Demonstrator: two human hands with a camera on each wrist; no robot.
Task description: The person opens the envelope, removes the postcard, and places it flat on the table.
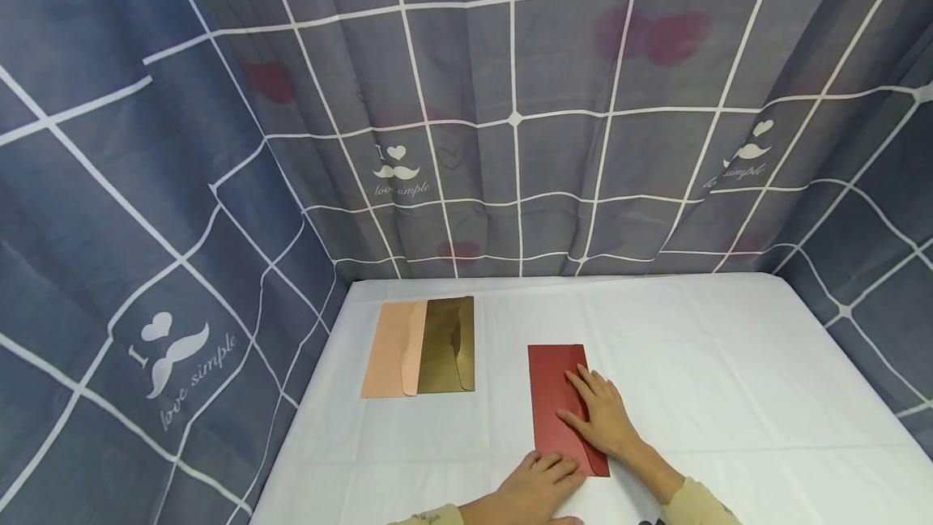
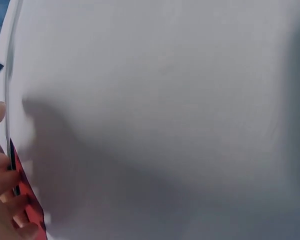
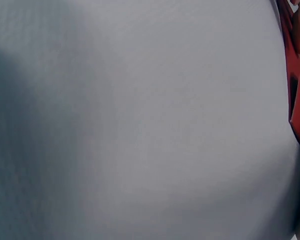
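Well beyond and left of the left fingers lay a peach envelope (image 1: 386,351), with a gold envelope (image 1: 440,347) against its right side; a wide sweep of the arm could have knocked that pair out of line. The left hand (image 1: 534,488) rested its fingers, close together, on the near end of the red envelope (image 1: 550,387), its thumb off the paper. Uneven pressure there could have skewed or creased that end. The red envelope lay flat beneath both hands' fingers, its long axis running away from the person, the far end leaning slightly left and reaching past the right fingertips. Its flap (image 1: 599,460) ran down the right long side, under the right hand (image 1: 605,420), whose fingers were spread apart on the paper, gripping nothing. A sideways drag from them could have bent the flap's edge.
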